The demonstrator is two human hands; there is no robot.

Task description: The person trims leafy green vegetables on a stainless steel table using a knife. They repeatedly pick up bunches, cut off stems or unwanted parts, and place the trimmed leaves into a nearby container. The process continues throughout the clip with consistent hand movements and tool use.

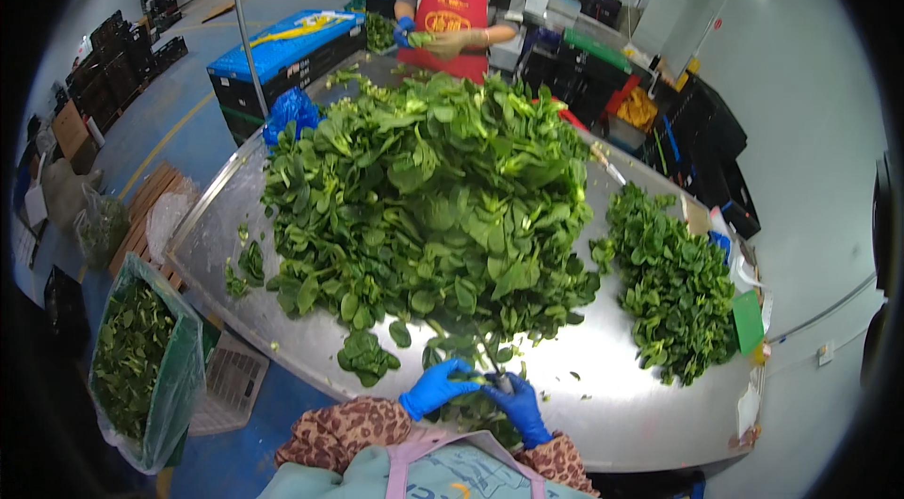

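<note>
My left hand (436, 388), in a light blue glove, pinches a green vegetable stem (474, 380) close to my body. My right hand (522, 411), gloved in darker blue, grips a small tool with a grey handle (503, 383), apparently a knife, its thin dark end pointing away from me. The two hands nearly meet at the stem. Beyond them rises a large heap of leafy greens (431, 202) on a stainless steel table (600, 421). A small bunch of leaves (367, 358) lies left of my hands, and more leaves lie beneath them.
A second pile of greens (667, 287) lies along the table's right side. On the floor at left stands a plastic-lined crate of greens (134, 351). A co-worker in a red apron (455, 12) handles greens across the table. A metal pole (247, 26) stands near a blue bag (291, 114).
</note>
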